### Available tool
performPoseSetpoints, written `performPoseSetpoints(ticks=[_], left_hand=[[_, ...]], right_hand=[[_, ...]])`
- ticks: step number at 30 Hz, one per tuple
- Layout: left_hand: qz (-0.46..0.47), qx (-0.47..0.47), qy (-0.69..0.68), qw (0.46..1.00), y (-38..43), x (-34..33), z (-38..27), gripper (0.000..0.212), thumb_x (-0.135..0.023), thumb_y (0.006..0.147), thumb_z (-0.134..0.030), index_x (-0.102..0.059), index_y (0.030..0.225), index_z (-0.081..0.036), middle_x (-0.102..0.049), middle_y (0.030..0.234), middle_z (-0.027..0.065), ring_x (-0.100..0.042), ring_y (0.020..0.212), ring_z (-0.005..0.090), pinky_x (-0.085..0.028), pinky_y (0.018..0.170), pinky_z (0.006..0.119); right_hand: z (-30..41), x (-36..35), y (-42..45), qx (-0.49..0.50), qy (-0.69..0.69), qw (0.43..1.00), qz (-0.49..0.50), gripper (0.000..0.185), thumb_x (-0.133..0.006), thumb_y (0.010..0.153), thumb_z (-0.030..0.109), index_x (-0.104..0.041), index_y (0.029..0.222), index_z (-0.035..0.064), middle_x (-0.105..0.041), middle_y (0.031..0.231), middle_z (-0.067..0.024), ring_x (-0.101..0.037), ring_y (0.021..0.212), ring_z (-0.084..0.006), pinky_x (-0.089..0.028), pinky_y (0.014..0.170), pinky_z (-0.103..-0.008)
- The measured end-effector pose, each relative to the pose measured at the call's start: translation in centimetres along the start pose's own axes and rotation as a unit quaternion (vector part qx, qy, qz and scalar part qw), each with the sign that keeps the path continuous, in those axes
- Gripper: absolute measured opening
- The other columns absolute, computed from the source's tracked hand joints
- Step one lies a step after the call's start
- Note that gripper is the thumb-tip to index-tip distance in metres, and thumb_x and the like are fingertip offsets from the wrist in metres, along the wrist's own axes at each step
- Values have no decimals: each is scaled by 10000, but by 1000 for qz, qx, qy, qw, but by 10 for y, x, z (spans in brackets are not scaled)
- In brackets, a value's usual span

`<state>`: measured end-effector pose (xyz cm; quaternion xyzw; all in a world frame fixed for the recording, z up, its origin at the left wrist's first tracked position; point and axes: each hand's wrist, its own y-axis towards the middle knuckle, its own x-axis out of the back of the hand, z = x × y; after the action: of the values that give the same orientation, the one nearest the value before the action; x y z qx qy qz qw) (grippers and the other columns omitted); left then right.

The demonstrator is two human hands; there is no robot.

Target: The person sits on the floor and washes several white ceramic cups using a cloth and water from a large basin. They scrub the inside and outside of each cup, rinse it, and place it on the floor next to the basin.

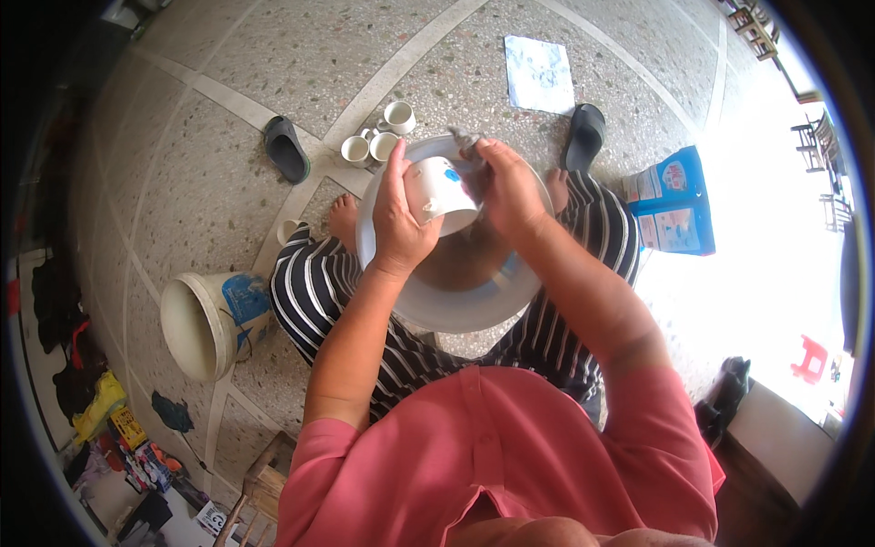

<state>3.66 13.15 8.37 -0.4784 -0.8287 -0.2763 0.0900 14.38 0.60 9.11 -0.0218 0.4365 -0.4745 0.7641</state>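
Observation:
My left hand (403,225) grips a white mug (441,195) with a blue and pink pattern, tilted over a large pale basin (444,318). Bunched in my right hand (509,184) is a wet grey cloth (468,147), close beside the mug's patterned side. Brownish water (458,263) lies in the basin between my knees. Just beyond the basin's far left rim, several white mugs (399,117) stand together on the floor. Another pale cup (288,232) is partly hidden by my left trouser leg.
A white bucket (222,321) lies tipped at the left. Two dark slippers (287,150) rest on the terrazzo floor, one on each side. A blue and white bag (673,202) stands at the right, a patterned sheet (540,75) lies ahead, and a wooden chair (263,485) is behind at the left.

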Motion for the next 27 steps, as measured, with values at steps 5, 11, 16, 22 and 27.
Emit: performPoseSetpoints(ticks=[5, 11, 16, 22, 27], left_hand=[[-55, 16, 49, 997, 0, 1, 13, 819, -724, 700, -157, -290, 1366, 39, -499, 1229, 234, -512, 1094, 390, -417, 930, 411], [-23, -52, 104, 993, -8, -3, 0, 850, -744, 675, -201, -308, 1365, 34, -529, 1162, 205, -520, 1041, 367, -403, 893, 426], [-12, -102, 73, 992, -18, -5, -4, 791, -713, 676, -140, -331, 1346, 38, -532, 1124, 191, -510, 1032, 367, -406, 884, 425], [-59, -87, -86, 991, -14, -18, -3, 712, -632, 733, -124, -314, 1345, 52, -505, 1144, 192, -511, 1061, 324, -397, 940, 397], [-59, 72, -178, 980, -2, -22, -3, 631, -554, 795, -143, -312, 1354, 24, -459, 1244, 202, -468, 1145, 293, -370, 984, 381]], right_hand=[[-15, 4, -14, 70, -194, 975, 88, 169, -598, 887, 91, -636, 1039, 27, -636, 1005, -60, -593, 928, -142, -471, 759, -269], [-30, 15, -16, 159, -261, 919, 248, 271, -564, 918, 105, -605, 1179, 48, -357, 1418, -130, -392, 1271, -216, -353, 1018, -329], [-13, 5, -23, 99, -334, 914, 207, 435, -527, 948, 210, -442, 1357, 86, -426, 1359, -120, -434, 1219, -194, -355, 1012, -309], [-11, 14, -20, -186, 7, 972, 142, 553, -481, 929, 468, -492, 1236, 8, -566, 1152, -120, -576, 1029, -216, -492, 835, -330], [-6, 3, -22, -189, 64, 975, 97, 556, -451, 929, 484, -495, 1226, 16, -588, 1100, -132, -605, 970, -249, -554, 626, -338]])
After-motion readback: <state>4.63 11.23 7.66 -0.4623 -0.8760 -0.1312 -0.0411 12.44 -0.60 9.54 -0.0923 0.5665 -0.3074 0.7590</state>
